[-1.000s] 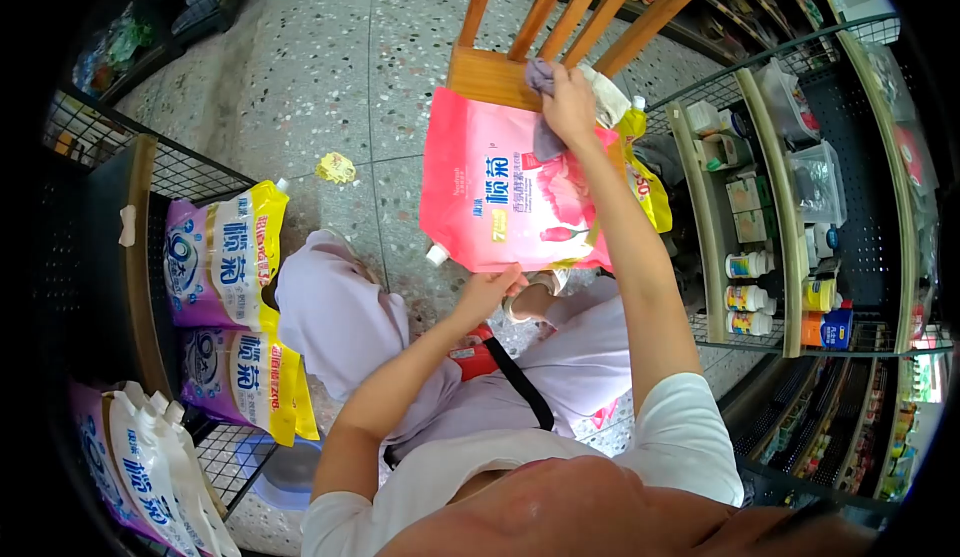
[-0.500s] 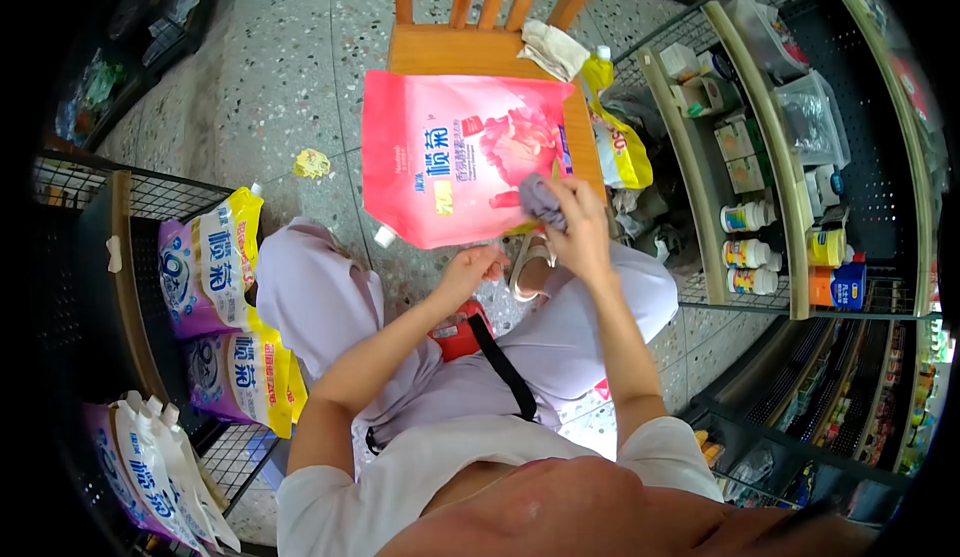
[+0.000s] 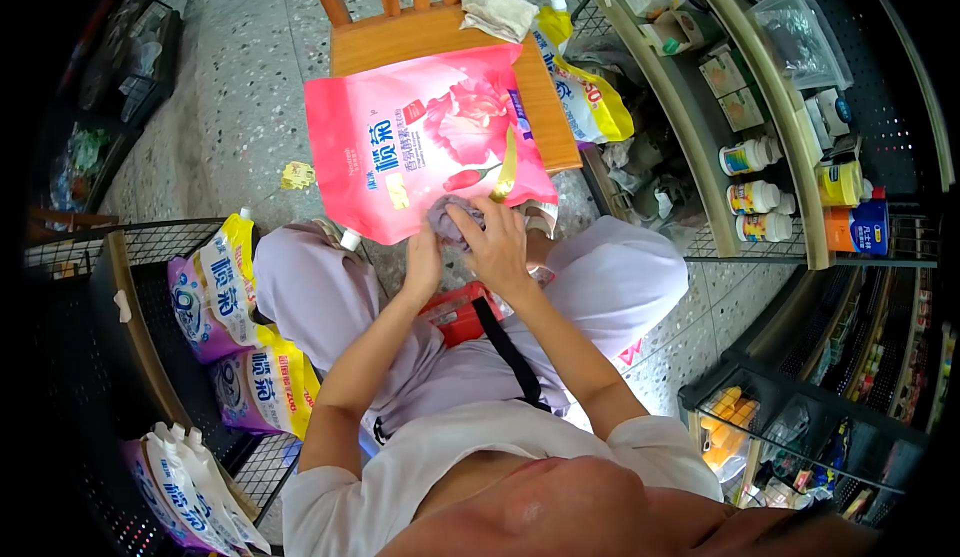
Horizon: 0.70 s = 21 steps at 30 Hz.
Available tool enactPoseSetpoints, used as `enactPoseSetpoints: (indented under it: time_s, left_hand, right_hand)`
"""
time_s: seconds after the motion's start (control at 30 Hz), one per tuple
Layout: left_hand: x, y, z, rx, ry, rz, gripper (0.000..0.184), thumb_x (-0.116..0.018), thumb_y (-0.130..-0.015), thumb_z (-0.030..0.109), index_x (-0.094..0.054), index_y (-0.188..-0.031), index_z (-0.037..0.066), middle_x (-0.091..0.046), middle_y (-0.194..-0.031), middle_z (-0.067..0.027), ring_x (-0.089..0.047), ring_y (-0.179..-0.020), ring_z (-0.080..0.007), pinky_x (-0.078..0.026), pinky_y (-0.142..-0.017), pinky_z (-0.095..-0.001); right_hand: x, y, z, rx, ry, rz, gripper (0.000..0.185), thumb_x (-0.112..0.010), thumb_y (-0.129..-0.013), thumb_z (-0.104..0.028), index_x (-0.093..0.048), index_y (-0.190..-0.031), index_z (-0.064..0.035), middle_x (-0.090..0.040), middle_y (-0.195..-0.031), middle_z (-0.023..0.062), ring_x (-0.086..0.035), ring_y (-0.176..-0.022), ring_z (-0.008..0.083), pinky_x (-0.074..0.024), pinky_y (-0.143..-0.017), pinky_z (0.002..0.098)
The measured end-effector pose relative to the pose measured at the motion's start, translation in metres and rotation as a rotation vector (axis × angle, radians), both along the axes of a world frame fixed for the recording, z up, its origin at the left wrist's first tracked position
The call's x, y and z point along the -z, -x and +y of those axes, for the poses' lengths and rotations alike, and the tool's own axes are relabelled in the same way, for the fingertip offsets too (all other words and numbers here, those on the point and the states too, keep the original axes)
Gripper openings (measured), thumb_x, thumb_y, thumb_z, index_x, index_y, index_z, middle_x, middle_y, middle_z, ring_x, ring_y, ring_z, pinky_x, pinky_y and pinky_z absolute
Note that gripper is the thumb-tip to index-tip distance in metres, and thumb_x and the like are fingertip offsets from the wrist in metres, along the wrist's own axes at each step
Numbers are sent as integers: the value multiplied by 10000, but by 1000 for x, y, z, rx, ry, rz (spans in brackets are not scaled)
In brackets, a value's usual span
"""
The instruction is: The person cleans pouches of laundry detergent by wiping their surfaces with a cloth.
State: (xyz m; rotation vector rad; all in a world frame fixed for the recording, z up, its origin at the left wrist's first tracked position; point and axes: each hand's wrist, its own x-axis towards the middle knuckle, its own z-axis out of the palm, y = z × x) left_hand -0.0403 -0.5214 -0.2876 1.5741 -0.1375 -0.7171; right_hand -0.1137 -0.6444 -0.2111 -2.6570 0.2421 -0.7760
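A large pink pouch printed with a flower lies on the seat of a wooden chair, its white cap toward me at the left. My right hand holds a bunched grey-purple cloth against the pouch's near edge. Beside it, my left hand is closed at the same edge, fingertips next to the cloth; whether it grips the pouch is hard to make out. A folded whitish cloth rests at the back right of the seat.
Purple and yellow pouches stand on a rack at the left, with white-capped pouches nearer. A yellow and white pouch is right of the chair. Shelves with bottles and boxes line the right. A red item lies between my legs.
My right hand has moved with the grey-purple cloth from the pouch's far side down to its near edge, beside my left hand. The view has shifted, and the pouch now lies more tilted.
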Motion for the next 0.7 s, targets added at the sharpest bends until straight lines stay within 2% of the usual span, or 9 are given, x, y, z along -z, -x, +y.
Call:
enactPoseSetpoints:
  time_s: [0.07, 0.17, 0.33, 0.5, 0.57, 0.6, 0.7]
  left_hand:
    - [-9, 0, -5, -50, 184, 177, 616, -281, -1045, 514, -626, -1031, 3, -631, -880, -64, -577, -796, -143, -463, -765, -304]
    - [-18, -1, -6, 24, 206, 104, 715, -263, -1026, 578, -641, -1003, -29, -640, -865, -81, -576, -771, -164, -464, -769, -324]
    - [-26, -1, -5, 60, 132, 81, 788, -243, -1019, 599, -674, -968, -59, -643, -808, -88, -572, -784, -168, -448, -799, -328]
    - [-21, -3, -2, 78, 122, 83, 800, -242, -1017, 605, -673, -973, -68, -645, -814, -90, -569, -785, -168, -435, -823, -326]
    - [-23, -2, -2, 72, 102, 80, 798, -243, -1019, 603, -670, -972, -70, -644, -816, -90, -571, -792, -168, -435, -828, -324]
    - [-24, -2, -2, 63, 99, 72, 788, -237, -1026, 584, -679, -956, -65, -636, -798, -82, -567, -781, -166, -432, -811, -317]
    - [-28, -2, -4, 51, 86, 31, 767, -228, -1044, 541, -697, -916, -53, -622, -760, -67, -561, -755, -162, -431, -776, -305]
  right_hand:
    - [9, 7, -9, 63, 22, 24, 502, -633, -716, -67, -640, -1204, -184, -561, -1095, 80, -552, -910, 265, -413, -771, 398]
    - [8, 16, -20, 152, 33, 46, 517, -628, -706, -50, -639, -1204, -185, -557, -1106, 90, -550, -914, 282, -414, -761, 414]
    - [13, 28, -35, 282, 5, 72, 579, -664, -649, -16, -621, -1204, -176, -540, -1126, 90, -539, -978, 311, -393, -791, 453]
    - [10, 36, -43, 321, 23, 90, 626, -629, -617, 7, -612, -1217, -172, -517, -1167, 111, -517, -1057, 334, -400, -847, 462]
    - [16, 41, -47, 361, 47, 100, 618, -663, -621, -12, -614, -1214, -178, -527, -1162, 108, -527, -1009, 321, -402, -809, 445]
    - [16, 42, -48, 381, 60, 106, 615, -680, -623, -21, -616, -1213, -182, -532, -1160, 107, -532, -985, 314, -402, -790, 436]
    - [12, 47, -51, 418, 14, 132, 596, -667, -630, -11, -622, -1203, -171, -535, -1158, 113, -530, -1038, 330, -411, -837, 456]
